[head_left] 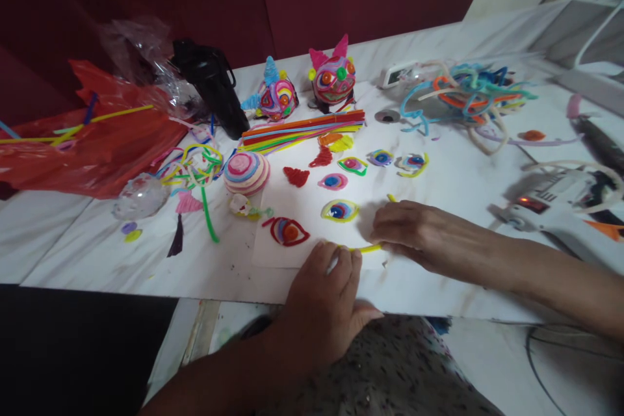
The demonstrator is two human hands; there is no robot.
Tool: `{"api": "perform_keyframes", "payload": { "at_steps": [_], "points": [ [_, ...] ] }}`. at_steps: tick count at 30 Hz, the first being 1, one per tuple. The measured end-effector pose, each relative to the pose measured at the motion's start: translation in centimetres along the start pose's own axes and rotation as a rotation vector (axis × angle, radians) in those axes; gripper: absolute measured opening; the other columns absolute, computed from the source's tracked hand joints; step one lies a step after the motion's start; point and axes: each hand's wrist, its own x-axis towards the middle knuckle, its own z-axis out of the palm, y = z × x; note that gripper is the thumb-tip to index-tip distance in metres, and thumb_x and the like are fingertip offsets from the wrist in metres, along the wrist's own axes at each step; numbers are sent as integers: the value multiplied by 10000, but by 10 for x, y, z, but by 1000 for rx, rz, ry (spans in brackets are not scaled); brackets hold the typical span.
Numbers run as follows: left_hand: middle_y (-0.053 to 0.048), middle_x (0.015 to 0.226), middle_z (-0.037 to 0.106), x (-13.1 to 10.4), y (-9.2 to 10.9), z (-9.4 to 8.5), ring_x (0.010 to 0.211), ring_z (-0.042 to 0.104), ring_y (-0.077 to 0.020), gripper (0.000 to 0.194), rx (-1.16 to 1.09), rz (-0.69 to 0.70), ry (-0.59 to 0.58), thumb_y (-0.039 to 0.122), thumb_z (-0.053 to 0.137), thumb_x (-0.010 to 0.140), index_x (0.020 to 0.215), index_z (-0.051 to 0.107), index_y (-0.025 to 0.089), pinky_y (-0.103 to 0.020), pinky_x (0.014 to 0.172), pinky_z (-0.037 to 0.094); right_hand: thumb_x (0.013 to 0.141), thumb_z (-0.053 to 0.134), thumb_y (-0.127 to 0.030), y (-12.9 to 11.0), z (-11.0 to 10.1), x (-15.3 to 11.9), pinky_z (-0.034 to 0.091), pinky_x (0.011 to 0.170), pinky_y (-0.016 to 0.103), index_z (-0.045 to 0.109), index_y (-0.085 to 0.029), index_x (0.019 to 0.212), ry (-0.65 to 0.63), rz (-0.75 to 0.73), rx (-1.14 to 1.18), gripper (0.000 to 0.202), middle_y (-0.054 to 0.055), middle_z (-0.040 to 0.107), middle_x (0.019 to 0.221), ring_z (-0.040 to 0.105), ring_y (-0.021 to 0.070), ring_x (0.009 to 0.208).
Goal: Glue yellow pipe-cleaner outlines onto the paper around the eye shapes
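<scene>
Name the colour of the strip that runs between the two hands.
The strip is yellow, best seen in the head view.

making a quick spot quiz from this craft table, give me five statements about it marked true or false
1. A yellow strip lies between the left hand and the right hand. True.
2. The red-outlined eye has a green centre. False: the red-outlined eye has an orange centre.
3. The pink-eared figure stands behind the bundle of coloured strips. True.
4. The right hand is holding the white tool with the lit red display. False: the white tool lies apart from it, farther right.
5. The black bottle is at the picture's right edge. False: the black bottle is left of centre, near the red plastic.
</scene>
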Motion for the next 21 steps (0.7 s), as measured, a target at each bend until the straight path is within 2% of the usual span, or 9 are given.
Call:
{"api": "perform_keyframes", "payload": {
  "at_steps": [5, 10, 13, 16, 19, 21],
  "points": [
    [-166, 1200, 608, 3, 4, -4, 1113, 528, -302, 709, 31, -16, -12, 573, 558, 871, 1284, 496, 1, -459, 1066, 407, 959, 431, -164, 11, 5, -1, 454, 743, 338, 603, -185, 818, 16, -77, -101, 223, 42, 600, 802, 563, 178, 778],
    [-168, 1192, 602, 4, 8, -2, 1105, 519, -305, 781, 59, -47, -72, 628, 570, 835, 1306, 493, 10, -484, 1073, 388, 936, 426, -102, 11, 8, 1, 446, 761, 352, 574, -170, 854, 14, -143, -256, 182, 50, 604, 807, 563, 203, 792],
    [-174, 1193, 603, 3, 10, 0, 1122, 514, -320, 763, 66, -67, -82, 632, 553, 843, 1297, 516, 20, -495, 1079, 378, 946, 401, -115, 8, 5, 0, 452, 767, 357, 584, -170, 871, 20, -132, -289, 205, 55, 612, 813, 580, 205, 788],
    [-167, 1213, 600, 2, 11, 0, 1143, 514, -319, 754, 87, -82, -110, 646, 512, 859, 1311, 519, 43, -492, 1087, 373, 978, 386, -227, 8, 0, -6, 460, 699, 325, 597, -185, 824, 51, 7, -215, 265, 58, 603, 805, 596, 189, 750],
    [-148, 1220, 609, 2, 11, 0, 1144, 526, -305, 762, 123, -91, -122, 683, 474, 856, 1302, 540, 69, -476, 1089, 377, 977, 376, -348, 11, -4, -13, 440, 593, 317, 596, -191, 812, 91, 282, -206, 317, 73, 607, 805, 613, 195, 686],
    [-140, 1224, 616, 2, 11, 0, 1146, 534, -297, 763, 141, -86, -116, 696, 442, 862, 1293, 555, 76, -461, 1090, 382, 949, 394, -442, 11, -6, -17, 387, 519, 324, 582, -205, 800, 74, 497, -246, 337, 67, 608, 740, 591, 202, 588]
  ]
}}
